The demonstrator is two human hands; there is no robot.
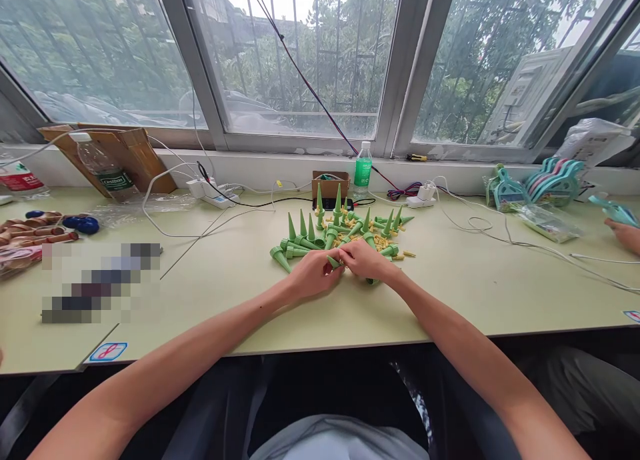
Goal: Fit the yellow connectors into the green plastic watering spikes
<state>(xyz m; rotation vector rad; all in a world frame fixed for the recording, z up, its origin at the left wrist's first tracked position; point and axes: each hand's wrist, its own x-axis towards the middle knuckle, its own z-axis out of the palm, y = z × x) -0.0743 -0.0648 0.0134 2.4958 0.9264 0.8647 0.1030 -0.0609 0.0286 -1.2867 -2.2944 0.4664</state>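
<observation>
My left hand is closed around a green plastic cone-shaped spike, part of which shows between the fingers. Against it, my right hand pinches at the spike's end; whatever sits in those fingertips is hidden. Just beyond both hands lies a heap of similar green spikes, several standing point up and others on their sides. Small yellow pegs are scattered among them, mostly on the right of the heap.
A green-labelled bottle and a small cardboard box stand behind the heap. White cables cross the table. At right, a person's hand holds a light blue item near stacked plastic hangers. A bottle leans at left.
</observation>
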